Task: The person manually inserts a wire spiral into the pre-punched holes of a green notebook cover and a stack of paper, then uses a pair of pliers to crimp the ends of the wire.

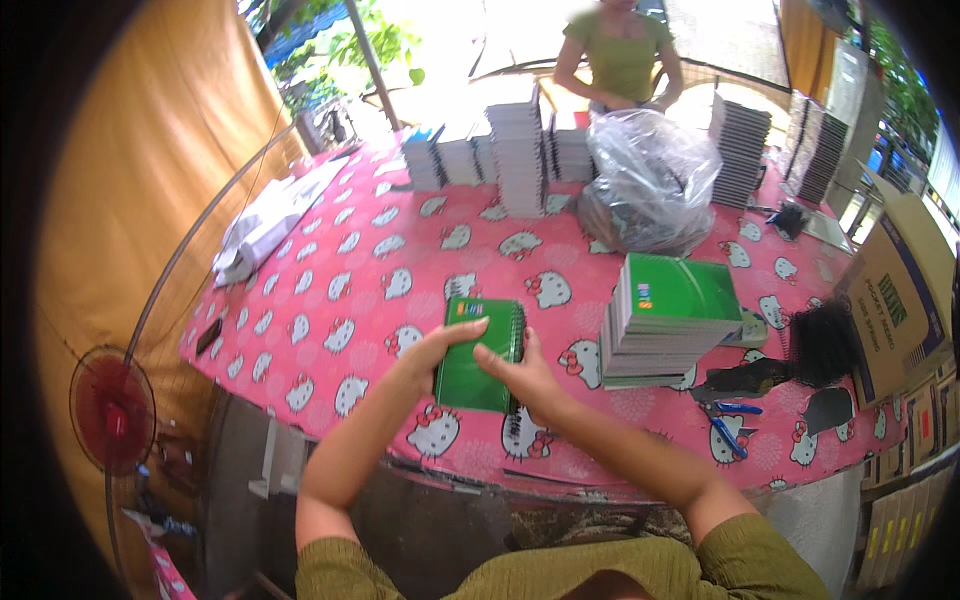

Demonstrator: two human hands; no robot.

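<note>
A green spiral-bound notebook (468, 378) is held upright just over the near part of the table, its black coil along the right edge. My left hand (437, 350) grips its left side with the thumb across the cover. On the coil side, my right hand (527, 375) clasps the notebook, thumb also on the cover. To the right of my hands stands a tall stack of green notebooks (655, 350). Blue-handled pliers (733, 428) lie beyond it, by a pile of black spiral coils (822, 342).
The table has a pink patterned cloth (380, 265). A clear plastic bag (655, 190) and several stacks of notebooks (518, 160) line its far side. At right stands a cardboard box (895, 295); a red fan (115, 415) is at left. Across the table stands another person (620, 55).
</note>
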